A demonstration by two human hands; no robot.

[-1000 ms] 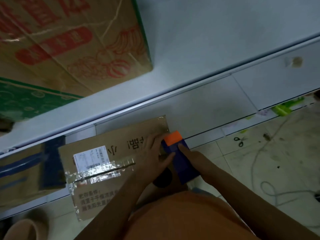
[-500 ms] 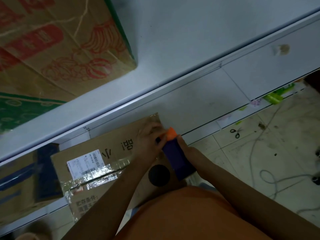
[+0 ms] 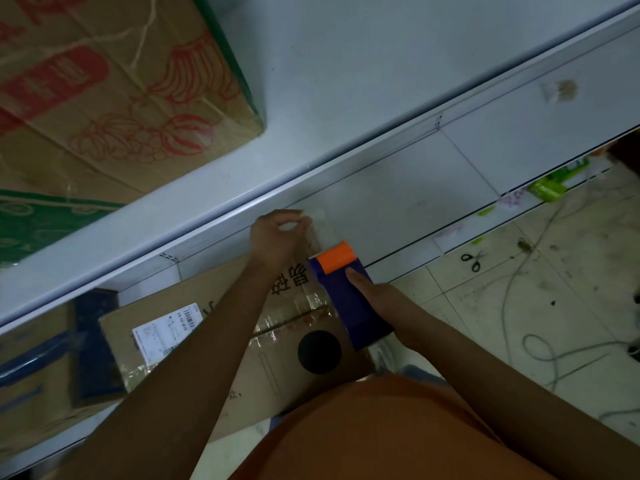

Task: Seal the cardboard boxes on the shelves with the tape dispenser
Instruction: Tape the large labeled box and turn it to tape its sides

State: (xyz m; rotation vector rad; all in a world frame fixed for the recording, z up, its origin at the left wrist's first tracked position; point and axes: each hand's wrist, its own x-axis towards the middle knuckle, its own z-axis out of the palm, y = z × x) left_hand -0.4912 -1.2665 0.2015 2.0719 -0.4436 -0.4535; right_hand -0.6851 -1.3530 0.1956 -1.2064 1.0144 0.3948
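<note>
A brown cardboard box (image 3: 277, 368) with a white label and a black round spot lies on the low shelf in front of me. Clear tape runs across its seam. My right hand (image 3: 384, 303) grips the blue tape dispenser (image 3: 349, 299) with an orange roller, at the box's right end. My left hand (image 3: 277, 237) is at the box's far right corner, its fingers curled and pinching a strip of clear tape (image 3: 311, 237) pulled out from the dispenser.
A big printed carton (image 3: 114, 91) sits on the white shelf (image 3: 363, 81) above. Another box (image 3: 38, 358) stands to the left. Scissors (image 3: 472, 259), cords and green scraps (image 3: 554, 183) lie on the tiled floor at right.
My left hand has moved from the dispenser's front up to the box's far corner, drawing tape out. The dispenser has stayed at the box's right end.
</note>
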